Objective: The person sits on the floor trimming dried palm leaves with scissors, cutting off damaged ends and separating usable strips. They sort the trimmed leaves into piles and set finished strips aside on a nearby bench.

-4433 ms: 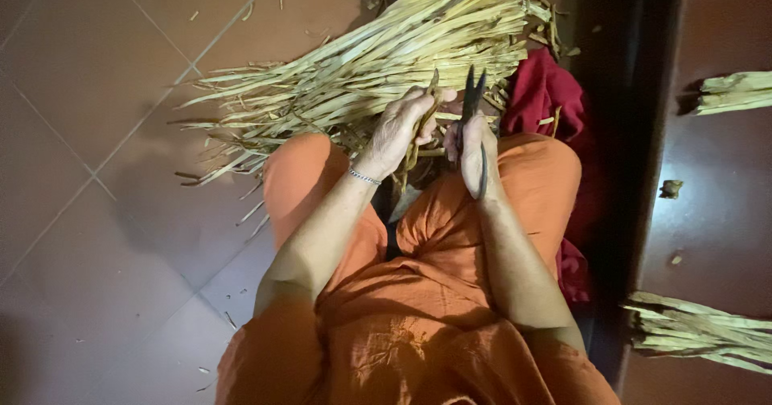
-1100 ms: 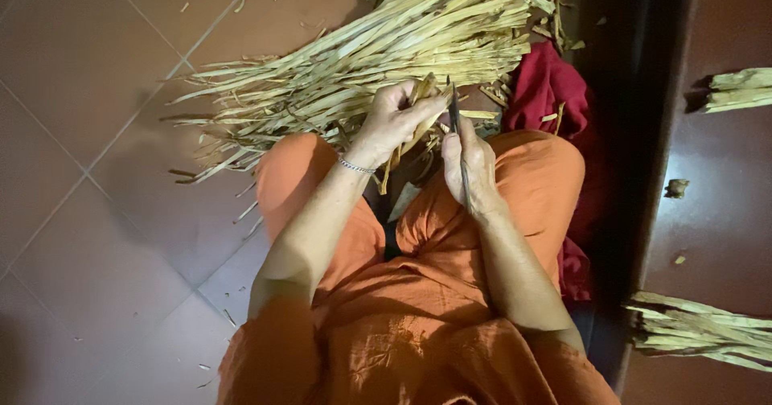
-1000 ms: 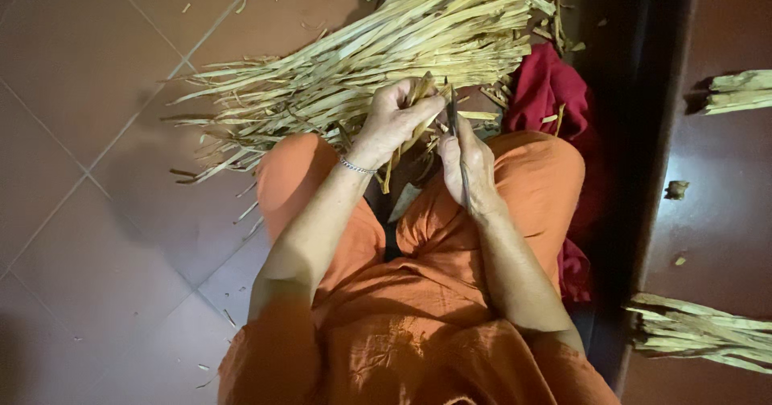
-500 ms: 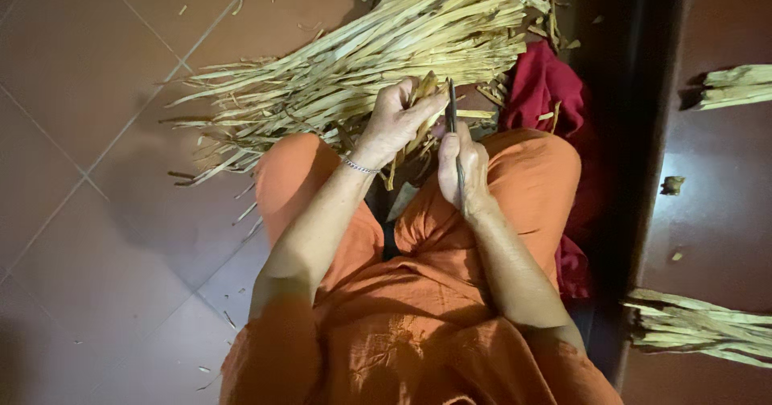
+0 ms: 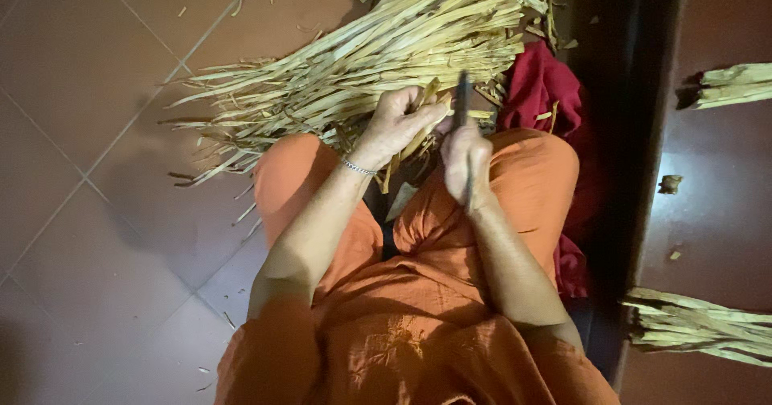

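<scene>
A dry, pale strip (image 5: 418,127), light, stiff and likely brittle, sits over the knees, pinched in the closed left hand (image 5: 398,123); best held near its middle. The right hand (image 5: 466,160) is fisted around a dark blade (image 5: 462,103). Behind lies the strip pile (image 5: 362,67) on the tiled floor (image 5: 96,91).

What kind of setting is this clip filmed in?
Probably a home floor used for handcraft: brown tiled floor, a big pile of pale dried plant strips, more bundled strips nearby, worked over a lap in orange cloth.

Dry, matt fibrous strips (image 5: 354,67), glossy tile floor (image 5: 96,212), soft orange cloth (image 5: 418,324), dark metal blade (image 5: 462,103).
</scene>
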